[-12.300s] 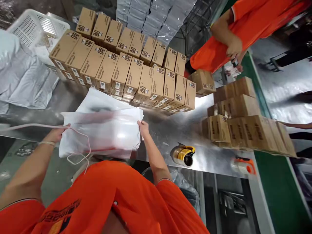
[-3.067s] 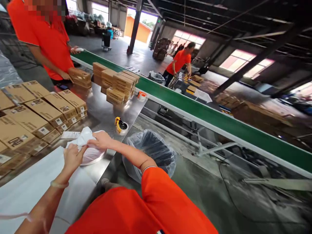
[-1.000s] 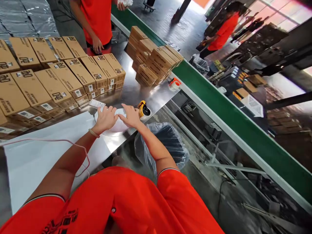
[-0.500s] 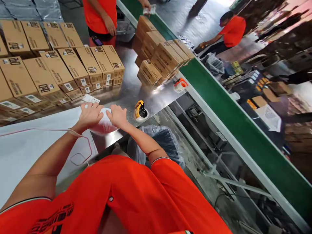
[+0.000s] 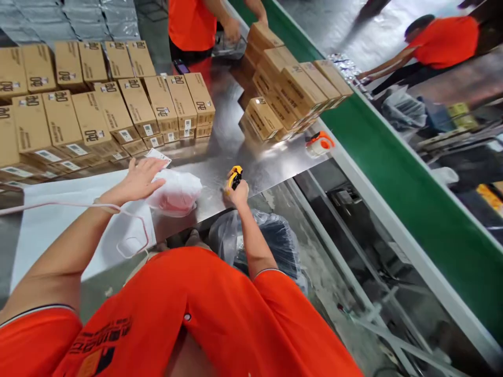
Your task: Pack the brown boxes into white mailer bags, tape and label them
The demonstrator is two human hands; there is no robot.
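Note:
A white and pink wrapped bundle [image 5: 178,192] lies on the metal table [image 5: 214,157], at the right end of a white sheet [image 5: 82,193]. My left hand [image 5: 141,180] rests with spread fingers at the bundle's left edge. To the right of the bundle, my right hand [image 5: 238,193] has its fingers wrapped round a yellow tape dispenser [image 5: 236,175] near the table's front edge. A white label [image 5: 158,156] lies just behind my left hand. A thin pink cord [image 5: 78,204] runs over the sheet and my left wrist.
Rows of brown cartons [image 5: 137,104] line the back left. More cartons [image 5: 298,94] are stacked beside the green conveyor [image 5: 393,173], near an orange tape dispenser [image 5: 320,143]. A lined bin [image 5: 271,235] stands below the table edge. Two people in orange work beyond.
My right hand has left the bundle, moved right and taken hold of the yellow tape dispenser. My left hand stays at the bundle, with more of it now showing. The view has shifted.

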